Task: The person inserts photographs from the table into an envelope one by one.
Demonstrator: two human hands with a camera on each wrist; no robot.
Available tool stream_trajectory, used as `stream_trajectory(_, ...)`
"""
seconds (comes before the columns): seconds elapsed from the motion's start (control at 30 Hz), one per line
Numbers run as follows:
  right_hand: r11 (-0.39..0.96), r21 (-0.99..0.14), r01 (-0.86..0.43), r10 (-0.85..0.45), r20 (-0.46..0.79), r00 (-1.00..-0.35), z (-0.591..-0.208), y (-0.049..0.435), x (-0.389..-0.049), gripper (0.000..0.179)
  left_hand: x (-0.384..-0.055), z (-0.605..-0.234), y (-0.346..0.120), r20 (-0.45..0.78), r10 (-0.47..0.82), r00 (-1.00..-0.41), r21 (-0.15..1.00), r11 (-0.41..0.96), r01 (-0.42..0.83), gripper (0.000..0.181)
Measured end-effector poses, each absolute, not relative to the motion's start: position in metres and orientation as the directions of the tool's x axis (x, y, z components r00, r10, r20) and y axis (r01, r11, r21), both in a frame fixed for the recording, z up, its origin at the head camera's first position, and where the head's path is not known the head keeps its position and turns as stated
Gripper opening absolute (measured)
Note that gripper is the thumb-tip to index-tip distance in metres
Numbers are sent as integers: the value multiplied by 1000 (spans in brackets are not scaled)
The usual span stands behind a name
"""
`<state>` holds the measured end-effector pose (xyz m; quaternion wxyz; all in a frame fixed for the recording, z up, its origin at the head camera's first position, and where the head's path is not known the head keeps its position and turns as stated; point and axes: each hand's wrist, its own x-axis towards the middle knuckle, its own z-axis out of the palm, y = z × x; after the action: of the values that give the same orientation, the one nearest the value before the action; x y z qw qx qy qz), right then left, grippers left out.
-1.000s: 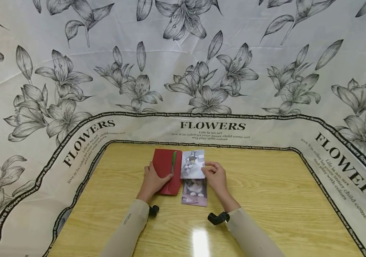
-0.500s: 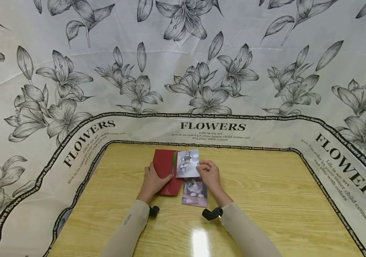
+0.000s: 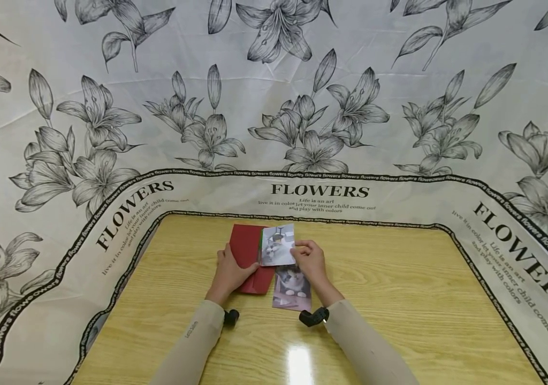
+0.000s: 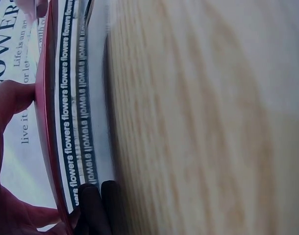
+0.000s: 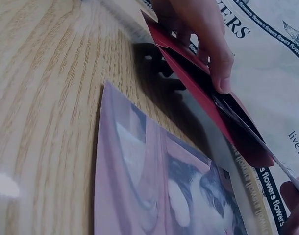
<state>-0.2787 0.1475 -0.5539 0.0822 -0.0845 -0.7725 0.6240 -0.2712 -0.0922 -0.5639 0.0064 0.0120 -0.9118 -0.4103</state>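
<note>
My left hand [image 3: 230, 272] grips a red envelope [image 3: 245, 243], its thumb at the opening along the right side. In the right wrist view the envelope [image 5: 257, 156] is raised off the table and gapes, with the left thumb pressed inside its mouth. My right hand [image 3: 311, 262] pinches the right edge of a printed cat photo [image 3: 278, 246]. That photo's left edge reaches into the envelope's mouth, mostly covering a green strip there. A second cat photo [image 3: 292, 289] lies on the table below, partly covered by the first. The left wrist view shows the envelope [image 4: 44, 112] edge-on between thumb and fingers.
The wood-grain table [image 3: 399, 299] extends to both sides. A white cloth [image 3: 319, 195] printed with flowers and lettering hangs at the back and sides. Black wrist cameras sit on both sleeves.
My right hand has moved left with the photo, from beside the envelope to where its edge enters the mouth. The left hand and envelope stay nearly still, as does the lower photo.
</note>
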Motion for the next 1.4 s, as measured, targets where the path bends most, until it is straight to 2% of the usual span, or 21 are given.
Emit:
stream_trajectory(0.9,214,-977,14,209,32,-977,-562,113,-284,26,-272,-564,-92,30,-33,-999,748,664,1,114)
stream_trajectory(1.17,286,-958,33,207,28,-978,-565,108,-284,25,-272,-564,-92,16,-35,-999,753,658,-11,114)
stream_trajectory(1.4,291,-957,5,186,51,-981,-564,103,-285,22,-272,-565,-92,29,-35,-999,759,651,-1,115)
